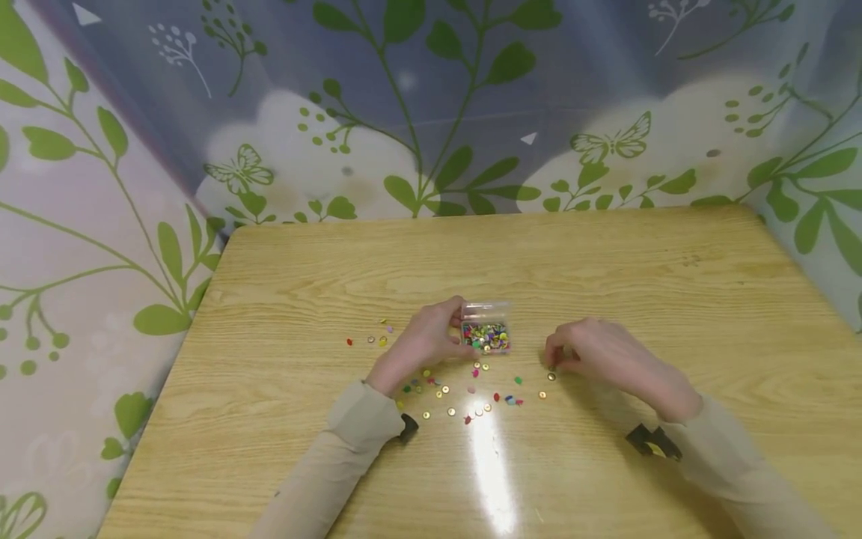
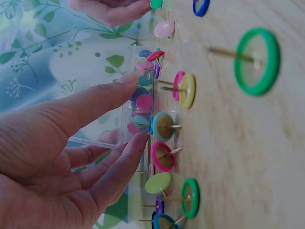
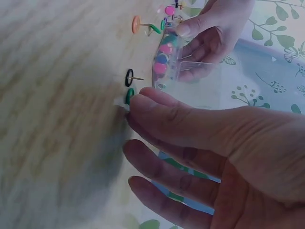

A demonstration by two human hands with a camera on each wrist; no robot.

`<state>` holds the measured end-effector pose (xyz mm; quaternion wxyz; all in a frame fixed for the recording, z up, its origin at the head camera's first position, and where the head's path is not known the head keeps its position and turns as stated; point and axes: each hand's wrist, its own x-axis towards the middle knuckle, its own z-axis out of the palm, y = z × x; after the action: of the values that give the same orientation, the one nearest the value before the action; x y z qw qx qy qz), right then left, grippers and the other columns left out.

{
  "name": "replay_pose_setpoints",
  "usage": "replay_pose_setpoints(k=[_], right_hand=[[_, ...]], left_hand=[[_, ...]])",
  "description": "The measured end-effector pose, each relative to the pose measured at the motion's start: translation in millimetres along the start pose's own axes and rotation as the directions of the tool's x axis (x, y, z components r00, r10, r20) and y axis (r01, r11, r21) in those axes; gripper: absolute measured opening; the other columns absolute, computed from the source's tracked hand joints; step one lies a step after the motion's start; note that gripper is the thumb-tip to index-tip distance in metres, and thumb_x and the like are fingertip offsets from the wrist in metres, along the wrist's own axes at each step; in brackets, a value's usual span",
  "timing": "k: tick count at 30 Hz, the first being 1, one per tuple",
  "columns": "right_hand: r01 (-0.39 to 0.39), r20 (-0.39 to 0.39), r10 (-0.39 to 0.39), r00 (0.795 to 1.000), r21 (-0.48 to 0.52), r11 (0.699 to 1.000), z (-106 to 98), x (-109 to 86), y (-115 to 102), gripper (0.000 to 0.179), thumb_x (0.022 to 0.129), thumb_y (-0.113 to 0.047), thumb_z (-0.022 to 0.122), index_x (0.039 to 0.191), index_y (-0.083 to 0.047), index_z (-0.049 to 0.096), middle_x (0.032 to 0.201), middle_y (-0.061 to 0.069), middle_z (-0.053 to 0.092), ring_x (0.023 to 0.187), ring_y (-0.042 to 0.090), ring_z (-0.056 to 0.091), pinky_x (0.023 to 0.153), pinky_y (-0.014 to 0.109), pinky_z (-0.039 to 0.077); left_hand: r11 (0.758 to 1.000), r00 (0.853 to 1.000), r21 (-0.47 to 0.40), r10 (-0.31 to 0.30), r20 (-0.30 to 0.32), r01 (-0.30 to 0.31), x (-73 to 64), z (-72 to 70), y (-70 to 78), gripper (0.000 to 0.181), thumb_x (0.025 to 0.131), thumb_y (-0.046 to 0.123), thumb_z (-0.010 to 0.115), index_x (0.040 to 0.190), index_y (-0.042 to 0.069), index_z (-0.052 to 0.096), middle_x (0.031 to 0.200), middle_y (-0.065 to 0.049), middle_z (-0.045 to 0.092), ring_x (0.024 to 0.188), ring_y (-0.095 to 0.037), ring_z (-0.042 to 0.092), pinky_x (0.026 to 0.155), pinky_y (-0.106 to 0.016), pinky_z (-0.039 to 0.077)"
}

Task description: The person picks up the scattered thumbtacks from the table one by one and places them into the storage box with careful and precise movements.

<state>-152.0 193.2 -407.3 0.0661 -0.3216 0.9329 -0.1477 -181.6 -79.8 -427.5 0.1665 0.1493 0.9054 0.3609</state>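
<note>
A small clear plastic box (image 1: 486,338), its lid raised, holds many colourful thumbtacks on the table. My left hand (image 1: 431,337) grips its left side, thumb on the near wall and fingers behind; in the left wrist view the thumb (image 2: 109,98) lies on the clear wall. To the right of the box, my right hand (image 1: 599,359) is low over the tabletop. Its thumb and index finger pinch a green thumbtack (image 3: 130,96), partly hidden by the fingertips, while the other fingers are loosely bent. A black-rimmed thumbtack (image 3: 129,78) lies pin-up beside them.
Loose thumbtacks lie in front of the box, among them a red one (image 1: 497,397) and a green one (image 1: 518,380). More, including a red thumbtack (image 1: 349,342), lie left of my left hand. The wooden table (image 1: 337,262) meets leaf-patterned curtains (image 1: 458,150) behind.
</note>
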Motion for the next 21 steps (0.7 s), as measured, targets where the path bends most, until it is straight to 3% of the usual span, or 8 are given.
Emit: replay_pose_setpoints(k=[4, 12, 21], right_hand=[[-0.001, -0.019, 0.001, 1.0, 0.004, 1.0, 4.4, -0.1, 2.1, 0.018, 0.08, -0.014, 0.084, 0.079, -0.026, 0.071, 0.084, -0.015, 0.07, 0.071, 0.002, 0.059, 0.06, 0.028, 0.051], [0.003, -0.123, 0.002, 0.992, 0.036, 0.999, 7.1, 5.2, 3.1, 0.017, 0.085, -0.003, 0.077, 0.084, -0.018, 0.07, 0.082, -0.006, 0.073, 0.055, 0.001, 0.046, 0.048, 0.02, 0.041], [0.017, -0.172, -0.014, 0.985, 0.012, 1.0, 2.7, 16.8, -7.2, 0.016, 0.085, -0.004, 0.078, 0.088, -0.019, 0.071, 0.083, -0.009, 0.072, 0.059, 0.001, 0.052, 0.05, 0.021, 0.043]], left_hand=[[1.0, 1.0, 0.01, 0.012, 0.001, -0.012, 0.3, 0.3, -0.2, 0.051, 0.076, 0.022, 0.09, 0.114, 0.009, 0.059, 0.12, -0.01, 0.067, 0.097, -0.022, 0.068, 0.092, -0.037, 0.055], [1.0, 1.0, -0.01, 0.001, 0.001, -0.001, -0.2, 0.4, 0.1, 0.049, 0.076, 0.021, 0.09, 0.112, 0.01, 0.059, 0.121, -0.009, 0.067, 0.097, -0.021, 0.068, 0.091, -0.036, 0.055], [1.0, 1.0, 0.009, 0.005, -0.003, -0.005, -0.6, 0.1, -0.9, 0.049, 0.076, 0.021, 0.09, 0.112, 0.01, 0.059, 0.121, -0.01, 0.066, 0.099, -0.021, 0.068, 0.093, -0.037, 0.055]])
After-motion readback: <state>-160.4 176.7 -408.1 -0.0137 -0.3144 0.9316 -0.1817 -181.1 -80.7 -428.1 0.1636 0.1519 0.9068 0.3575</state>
